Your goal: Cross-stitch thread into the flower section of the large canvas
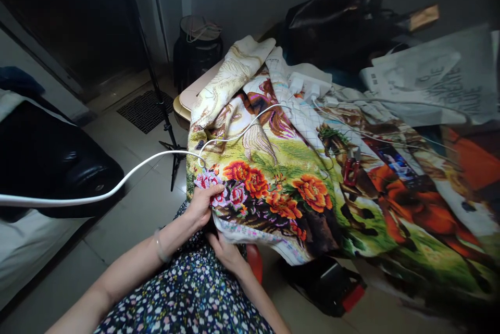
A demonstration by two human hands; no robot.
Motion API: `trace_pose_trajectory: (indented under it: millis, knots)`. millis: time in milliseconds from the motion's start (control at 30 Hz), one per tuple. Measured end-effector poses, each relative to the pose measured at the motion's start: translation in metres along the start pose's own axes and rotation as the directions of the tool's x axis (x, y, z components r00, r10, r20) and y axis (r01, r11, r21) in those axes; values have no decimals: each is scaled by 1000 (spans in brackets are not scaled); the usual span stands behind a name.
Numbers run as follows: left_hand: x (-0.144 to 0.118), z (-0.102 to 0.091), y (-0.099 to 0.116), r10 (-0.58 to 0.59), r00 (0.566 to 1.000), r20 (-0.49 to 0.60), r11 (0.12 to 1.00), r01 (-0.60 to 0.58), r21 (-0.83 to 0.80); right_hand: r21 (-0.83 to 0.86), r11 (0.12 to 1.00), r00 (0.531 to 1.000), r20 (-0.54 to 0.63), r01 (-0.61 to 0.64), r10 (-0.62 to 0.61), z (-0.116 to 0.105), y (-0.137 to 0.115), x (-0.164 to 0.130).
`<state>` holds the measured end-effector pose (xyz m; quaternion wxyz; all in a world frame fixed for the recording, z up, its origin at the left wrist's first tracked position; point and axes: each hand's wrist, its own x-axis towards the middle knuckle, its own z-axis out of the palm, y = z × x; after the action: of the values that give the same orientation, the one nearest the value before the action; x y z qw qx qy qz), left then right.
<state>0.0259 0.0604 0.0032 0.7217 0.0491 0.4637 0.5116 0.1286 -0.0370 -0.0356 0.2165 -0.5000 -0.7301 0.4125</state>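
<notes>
A large cross-stitch cloth (273,167) with orange and pink flowers and horses drapes toward my lap. My left hand (202,205) is closed on its near left edge, thumb on top beside the pink flowers and fingers underneath. Just below the edge is my right hand (227,253), reaching under the cloth; its fingertips are hidden, and whether it holds a needle or thread cannot be seen. A white cable (156,157) runs in from the left and across the cloth. Red-handled snips (352,167) lie on the horse part, near a lit phone (398,162).
Behind the cloth are a white power strip (310,84), a black bag (332,26) and a printed white bag (433,78). A tripod stand (167,125) rises at left, near a dark stool (197,52) and a black padded seat (54,157). Under the cloth lies a black-and-red object (332,287).
</notes>
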Motion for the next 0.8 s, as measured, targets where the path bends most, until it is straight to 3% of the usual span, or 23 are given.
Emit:
trace_pose_trajectory:
  millis: [100, 133, 167, 200, 233, 267, 300, 367, 433, 533, 600, 667, 733, 800]
  knots:
    - [1, -2, 0, 26, 999, 30, 1000, -25, -18, 192, 978, 943, 302, 80, -137, -18, -7, -7]
    - [0, -2, 0, 28, 999, 40, 999, -28, -19, 267, 959, 933, 310, 99, -182, -28, -10, -6]
    - [0, -2, 0, 26, 999, 48, 1000, -25, -17, 314, 942, 952, 231, 120, -198, -38, -12, -3]
    - [-1, -2, 1, 21, 998, 53, 1000, -20, -13, 316, 937, 984, 50, 149, -173, -48, -14, 3]
    - [-2, -2, 2, 15, 998, 57, 1000, -14, -9, 259, 948, 975, -171, 184, -143, -57, -15, 12]
    - [-3, -2, 2, 8, 998, 59, 1000, -8, -8, 164, 966, 916, -380, 202, -127, -64, -14, 21]
    - [-3, -2, 3, 3, 998, 59, 1000, -3, -11, 80, 975, 857, -494, 209, -143, -70, -13, 32]
    - [-4, -2, 4, -2, 998, 67, 1000, 4, -28, -20, 974, 807, -555, 227, -199, -75, -9, 51]
    - [-4, -3, 5, 0, 997, 80, 999, 3, -43, -49, 967, 804, -546, 251, -236, -76, -7, 64]
    - [-4, -3, 5, 8, 995, 96, 999, -4, -37, 90, 961, 805, -570, 262, -166, -72, -6, 71]
    - [-4, -3, 5, 4, 996, 88, 1000, -2, -16, 383, 881, 834, -551, 279, -25, -70, -8, 71]
    - [-4, -3, 4, 4, 997, 76, 1000, -3, -2, 670, 683, 877, -472, 290, 91, -71, -11, 70]
    - [-4, -3, 4, 5, 997, 74, 1000, -5, -5, 812, 504, 902, -410, 293, 137, -75, -15, 69]
    - [-3, -4, 3, 7, 997, 73, 1000, -6, -17, 848, 431, 896, -411, 309, 168, -84, -19, 67]
